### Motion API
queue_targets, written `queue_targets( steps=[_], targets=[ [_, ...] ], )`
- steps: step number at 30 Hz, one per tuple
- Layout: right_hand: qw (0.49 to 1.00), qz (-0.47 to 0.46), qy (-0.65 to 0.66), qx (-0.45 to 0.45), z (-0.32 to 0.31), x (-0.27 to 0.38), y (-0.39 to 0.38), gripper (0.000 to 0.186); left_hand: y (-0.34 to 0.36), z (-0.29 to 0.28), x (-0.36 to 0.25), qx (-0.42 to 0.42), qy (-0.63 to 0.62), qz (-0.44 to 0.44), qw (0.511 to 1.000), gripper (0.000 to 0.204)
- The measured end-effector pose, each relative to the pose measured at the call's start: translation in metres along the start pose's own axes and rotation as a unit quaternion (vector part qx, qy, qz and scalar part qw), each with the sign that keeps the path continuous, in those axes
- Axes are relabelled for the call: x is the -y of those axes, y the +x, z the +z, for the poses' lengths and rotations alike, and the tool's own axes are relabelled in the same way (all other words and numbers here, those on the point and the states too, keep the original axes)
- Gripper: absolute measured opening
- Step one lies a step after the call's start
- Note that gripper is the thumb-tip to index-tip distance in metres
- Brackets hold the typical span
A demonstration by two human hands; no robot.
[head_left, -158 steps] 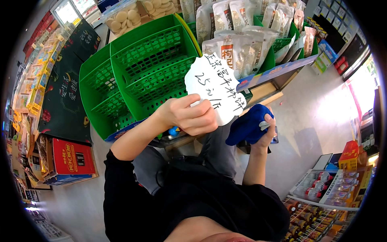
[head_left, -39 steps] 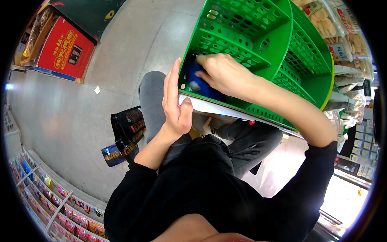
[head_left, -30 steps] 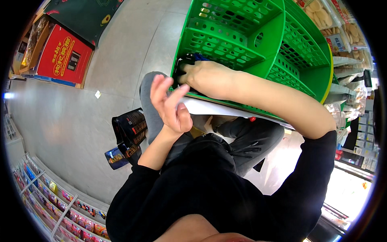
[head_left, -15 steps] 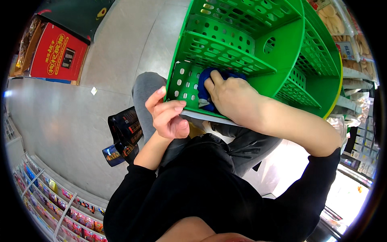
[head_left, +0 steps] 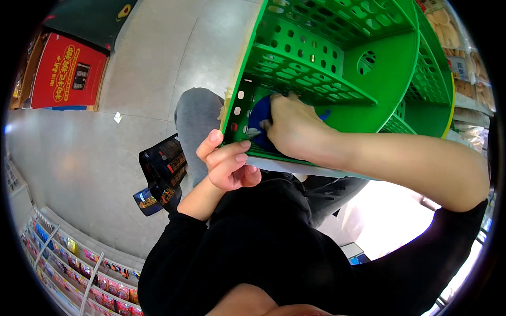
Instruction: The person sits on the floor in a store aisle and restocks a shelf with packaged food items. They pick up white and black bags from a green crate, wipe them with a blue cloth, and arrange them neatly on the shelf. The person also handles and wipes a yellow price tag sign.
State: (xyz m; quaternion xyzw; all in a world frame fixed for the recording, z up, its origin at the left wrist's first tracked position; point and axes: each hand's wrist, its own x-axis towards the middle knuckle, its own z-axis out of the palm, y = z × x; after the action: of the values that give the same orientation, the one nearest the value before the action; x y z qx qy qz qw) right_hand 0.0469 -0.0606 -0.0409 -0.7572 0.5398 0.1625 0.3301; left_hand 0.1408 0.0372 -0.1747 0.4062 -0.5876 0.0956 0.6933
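Observation:
A green plastic rack (head_left: 363, 108) with perforated dividers and curved edges leans in front of me. My right hand (head_left: 296, 126) reaches into its nearest compartment, fingers closed on a bunched blue cloth (head_left: 259, 112). The cloth lies against the perforated wall, and my hand covers much of it. At the rack's near left corner, my left hand (head_left: 229, 163) grips the edge with bent fingers. A pale strip (head_left: 300, 166) runs along the near edge, below my right wrist.
Black packages (head_left: 164, 163) stand on the grey tiled floor (head_left: 79, 142) beside my knee. A red box (head_left: 66, 71) is at the far left. Shelves of small colourful packets (head_left: 79, 263) line the lower left; bagged goods (head_left: 464, 68) fill shelves at the right.
My right hand has moved a little left and farther into the compartment with the blue cloth. The rack has shifted slightly right in view. My left hand stays at the corner.

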Motion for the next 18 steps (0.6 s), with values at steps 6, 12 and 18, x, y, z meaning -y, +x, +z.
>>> queue_targets(
  steps=[6, 12, 18],
  targets=[
    [0.985, 0.012, 0.158, 0.071, -0.02, 0.034, 0.014, 0.026, 0.002, -0.001, 0.002, 0.004, 0.019, 0.005, 1.0, 0.024],
    [0.9, -0.305, -0.313, 0.005, -0.05, -0.016, -0.021, 0.022, 0.008, -0.004, 0.004, 0.025, 0.019, 0.019, 0.999, 0.032],
    [0.838, -0.329, -0.425, 0.094, -0.029, -0.014, -0.01, 0.032, 0.011, 0.0, 0.002, 0.012, 0.051, 0.021, 0.998, 0.042]
  ],
)
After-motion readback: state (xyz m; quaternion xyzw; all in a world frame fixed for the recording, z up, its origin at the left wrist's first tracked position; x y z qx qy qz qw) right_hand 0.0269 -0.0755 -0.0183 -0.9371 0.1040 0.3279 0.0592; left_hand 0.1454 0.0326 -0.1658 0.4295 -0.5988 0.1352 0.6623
